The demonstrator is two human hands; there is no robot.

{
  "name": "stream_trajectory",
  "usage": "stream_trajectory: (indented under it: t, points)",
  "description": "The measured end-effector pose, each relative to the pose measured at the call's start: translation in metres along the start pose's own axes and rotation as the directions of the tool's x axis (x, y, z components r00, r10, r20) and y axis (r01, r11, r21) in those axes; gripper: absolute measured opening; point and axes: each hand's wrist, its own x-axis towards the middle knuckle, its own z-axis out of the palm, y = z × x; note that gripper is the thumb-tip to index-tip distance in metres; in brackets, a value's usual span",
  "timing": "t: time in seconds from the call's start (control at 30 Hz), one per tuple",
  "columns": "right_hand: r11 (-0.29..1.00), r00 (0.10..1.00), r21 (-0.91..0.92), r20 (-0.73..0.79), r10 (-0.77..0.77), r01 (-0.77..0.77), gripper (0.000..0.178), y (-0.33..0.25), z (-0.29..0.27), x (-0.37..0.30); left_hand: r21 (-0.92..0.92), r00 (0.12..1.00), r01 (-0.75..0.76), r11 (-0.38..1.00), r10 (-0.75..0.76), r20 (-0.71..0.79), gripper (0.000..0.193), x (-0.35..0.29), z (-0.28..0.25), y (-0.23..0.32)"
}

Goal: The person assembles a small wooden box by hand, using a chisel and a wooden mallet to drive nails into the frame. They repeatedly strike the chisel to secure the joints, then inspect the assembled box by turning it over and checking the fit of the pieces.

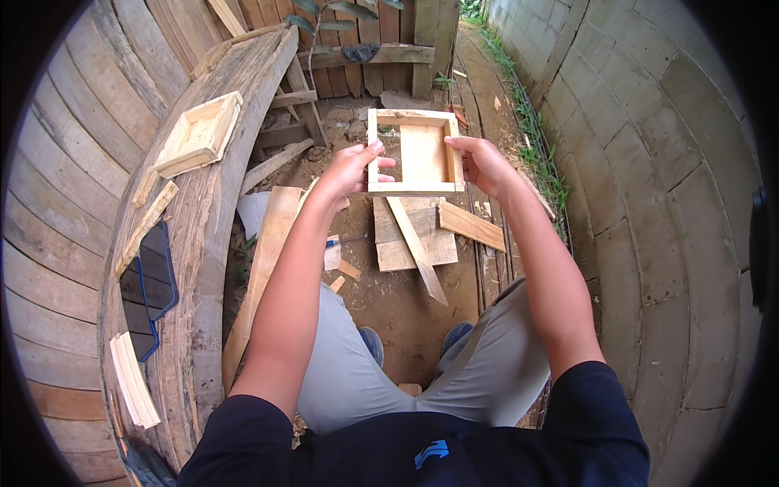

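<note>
Out in front of me, I hold a small rectangular wooden frame (414, 187) between both hands. A flat wooden panel (423, 156) covers the right part of its inside. At the left, a gap shows my fingers and the ground behind. My left hand (355, 169) grips the left rail, thumb on top and fingers reaching through the gap. The right rail is pinched by my right hand (482, 162), its thumb on the near face and its fingers mostly hidden behind. Beneath the frame, wooden boards (393, 252) lie on the ground, a narrow strip (415, 253) across them.
A rough plank bench (203, 243) runs along my left, bearing a second wooden frame (215, 148), wood strips (134, 380) and a dark, blue-edged flat thing (159, 272). A long board (264, 268) leans beside it. A block wall (649, 203) rises on my right.
</note>
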Motion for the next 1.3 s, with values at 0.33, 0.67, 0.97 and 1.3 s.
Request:
stream_trajectory:
  t: [0.33,0.67,0.97,1.3]
  points:
    - [0.996,0.999,-0.079,-0.001,-0.049,0.049,0.028,-0.004,-0.002,-0.005,0.001,0.999,-0.009,1.0,0.009,0.032,0.05,0.006,-0.009,-0.006]
    - [0.997,0.997,-0.081,-0.072,0.004,-0.01,0.038,-0.004,0.006,-0.003,0.177,0.997,-0.063,0.982,0.071,-0.038,0.045,0.013,-0.011,-0.009]
    - [0.992,0.997,-0.123,-0.071,-0.019,0.01,0.044,0.005,0.006,0.003,0.213,0.998,-0.049,0.976,0.056,-0.025,0.05,0.008,-0.006,-0.007]
    - [0.996,1.0,0.086,-0.004,0.024,-0.024,0.049,0.017,-0.004,0.016,0.092,0.997,0.003,0.996,0.004,-0.078,0.072,0.003,-0.002,0.002]
